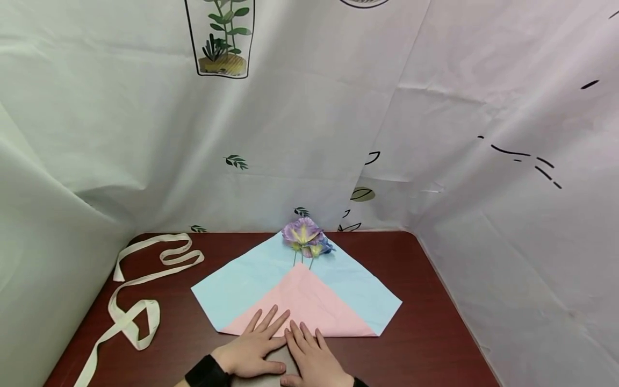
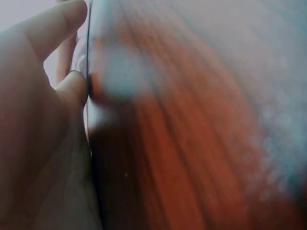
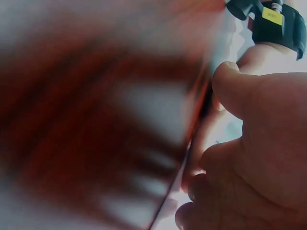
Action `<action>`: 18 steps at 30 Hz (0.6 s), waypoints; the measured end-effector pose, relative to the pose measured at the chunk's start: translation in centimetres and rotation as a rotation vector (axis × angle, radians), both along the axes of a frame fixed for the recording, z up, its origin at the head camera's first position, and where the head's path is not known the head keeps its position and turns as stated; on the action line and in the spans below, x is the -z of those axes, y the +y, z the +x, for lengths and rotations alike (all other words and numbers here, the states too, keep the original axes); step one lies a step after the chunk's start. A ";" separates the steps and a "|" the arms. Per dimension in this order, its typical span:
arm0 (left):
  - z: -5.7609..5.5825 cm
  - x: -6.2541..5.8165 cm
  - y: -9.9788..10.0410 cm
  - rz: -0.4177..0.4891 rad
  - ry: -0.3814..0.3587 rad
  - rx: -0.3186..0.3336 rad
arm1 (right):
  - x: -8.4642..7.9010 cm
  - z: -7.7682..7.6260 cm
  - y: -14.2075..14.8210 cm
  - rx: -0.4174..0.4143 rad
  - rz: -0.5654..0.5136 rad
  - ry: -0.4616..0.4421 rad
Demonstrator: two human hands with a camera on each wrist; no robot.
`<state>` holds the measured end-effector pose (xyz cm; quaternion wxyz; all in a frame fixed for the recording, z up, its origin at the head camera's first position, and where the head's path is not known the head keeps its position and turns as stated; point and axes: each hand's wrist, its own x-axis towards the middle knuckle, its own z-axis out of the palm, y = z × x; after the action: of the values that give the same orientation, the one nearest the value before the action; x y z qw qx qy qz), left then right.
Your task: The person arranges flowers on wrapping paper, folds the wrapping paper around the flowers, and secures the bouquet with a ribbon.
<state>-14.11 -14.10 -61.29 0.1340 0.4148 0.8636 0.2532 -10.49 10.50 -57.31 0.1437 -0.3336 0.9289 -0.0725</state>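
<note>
A sheet of wrapping paper, light blue (image 1: 246,287) with a pink flap (image 1: 314,306) folded up into a triangle, lies on the table. Artificial flowers, a purple bloom (image 1: 303,232) and a blue one (image 1: 325,246), rest at its top, their thin stems running down under the pink tip. My left hand (image 1: 253,348) presses its spread, straight fingers on the flap's lower edge. Beside it, my right hand (image 1: 313,357) lies flat with straight fingers on the same fold. Both wrist views mostly show the hand's side and blurred, glossy tabletop.
A long cream ribbon (image 1: 124,320) lies in loose loops on the left of the dark red table (image 1: 411,349). White printed cloth (image 1: 300,118) hangs close behind the table and along its sides.
</note>
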 end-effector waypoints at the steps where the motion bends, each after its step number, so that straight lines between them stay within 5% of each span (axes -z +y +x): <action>1: -0.1 0.1 0.0 0.000 0.000 -0.001 | 0.1 0.0 0.1 0.004 0.002 -0.007; 11: 0.2 -1.1 0.0 0.004 -0.077 0.008 | 2.0 0.1 1.5 0.039 -0.020 -0.012; 18: 0.2 -1.9 0.1 0.016 -0.089 0.002 | 1.7 0.2 2.3 0.096 0.030 -0.030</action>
<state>-13.87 -13.99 -59.42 0.1694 0.4052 0.8542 0.2782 -10.34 12.79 -59.00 0.1588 -0.2853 0.9426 -0.0702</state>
